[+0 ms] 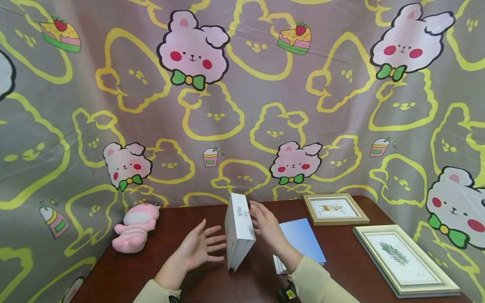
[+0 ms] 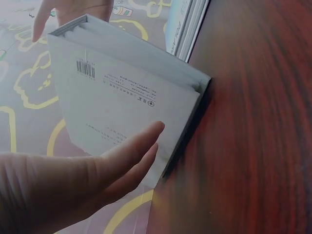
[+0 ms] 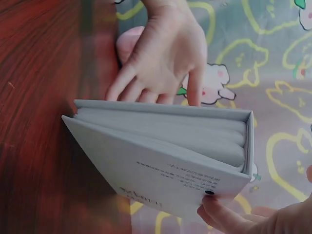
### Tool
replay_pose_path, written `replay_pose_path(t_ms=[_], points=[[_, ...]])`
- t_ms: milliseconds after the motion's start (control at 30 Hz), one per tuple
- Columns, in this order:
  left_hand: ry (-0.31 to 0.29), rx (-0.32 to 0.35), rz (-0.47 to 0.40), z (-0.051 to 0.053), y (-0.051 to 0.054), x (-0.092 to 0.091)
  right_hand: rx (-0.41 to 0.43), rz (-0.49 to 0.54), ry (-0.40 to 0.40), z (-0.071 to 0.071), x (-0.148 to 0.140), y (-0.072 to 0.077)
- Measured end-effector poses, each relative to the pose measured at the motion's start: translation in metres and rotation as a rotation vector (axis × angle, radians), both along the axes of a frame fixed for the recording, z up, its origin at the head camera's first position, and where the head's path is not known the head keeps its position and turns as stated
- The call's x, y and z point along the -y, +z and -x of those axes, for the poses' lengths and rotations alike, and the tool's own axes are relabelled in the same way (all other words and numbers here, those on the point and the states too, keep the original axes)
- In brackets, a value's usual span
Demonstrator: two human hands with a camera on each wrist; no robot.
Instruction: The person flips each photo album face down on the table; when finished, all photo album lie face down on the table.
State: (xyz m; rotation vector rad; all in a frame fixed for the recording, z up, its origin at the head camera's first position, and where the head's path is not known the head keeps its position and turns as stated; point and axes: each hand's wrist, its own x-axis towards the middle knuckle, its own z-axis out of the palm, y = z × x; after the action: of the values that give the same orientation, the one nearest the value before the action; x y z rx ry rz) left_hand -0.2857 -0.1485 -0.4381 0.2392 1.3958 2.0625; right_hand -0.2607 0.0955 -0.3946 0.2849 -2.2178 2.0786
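A thick white hardcover book [image 1: 244,219] stands on its page edges on the table with its spine facing up. To its left is my left hand [image 1: 195,250], fingers spread and straight, the tips close beside the cover. My right hand [image 1: 267,225] is at the other side, its extended fingertips at the cover near the spine. In the right wrist view, the covers of the book [image 3: 161,163] part slightly around bulging pages, and right fingertips [image 3: 214,207] touch the printed cover. A barcode shows on the side facing my left hand [image 2: 102,178].
A blue-covered book [image 1: 301,237] lies right of the white one, partly behind my right forearm. Two picture frames, one wooden [image 1: 310,212] and one larger cream [image 1: 379,252], lie farther right. A pink plush toy [image 1: 134,229] is at the left. Patterned curtain [image 1: 242,105] surrounds the brown table [image 1: 178,223].
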Motion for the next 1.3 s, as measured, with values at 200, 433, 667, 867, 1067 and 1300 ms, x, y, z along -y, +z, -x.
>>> replay_pose_path(t_ms=[200,433,667,867,1067,1300], points=[[0.001,-0.01,0.02,0.001,-0.003,0.004,0.097,0.136,0.025,0.004,-0.009,-0.006],[0.019,-0.019,0.038,0.004,-0.004,0.015,0.18,0.233,0.079,0.01,-0.015,-0.02],[0.036,-0.024,0.043,0.001,-0.005,0.029,0.227,0.359,0.14,0.013,-0.011,-0.033],[0.075,-0.022,0.068,-0.003,-0.004,0.041,0.272,0.411,0.148,0.012,-0.002,-0.042],[0.097,-0.021,0.089,-0.004,-0.003,0.049,0.289,0.416,0.142,0.012,0.004,-0.049],[0.15,-0.03,0.135,-0.006,-0.002,0.052,0.321,0.409,0.127,0.011,0.012,-0.057]])
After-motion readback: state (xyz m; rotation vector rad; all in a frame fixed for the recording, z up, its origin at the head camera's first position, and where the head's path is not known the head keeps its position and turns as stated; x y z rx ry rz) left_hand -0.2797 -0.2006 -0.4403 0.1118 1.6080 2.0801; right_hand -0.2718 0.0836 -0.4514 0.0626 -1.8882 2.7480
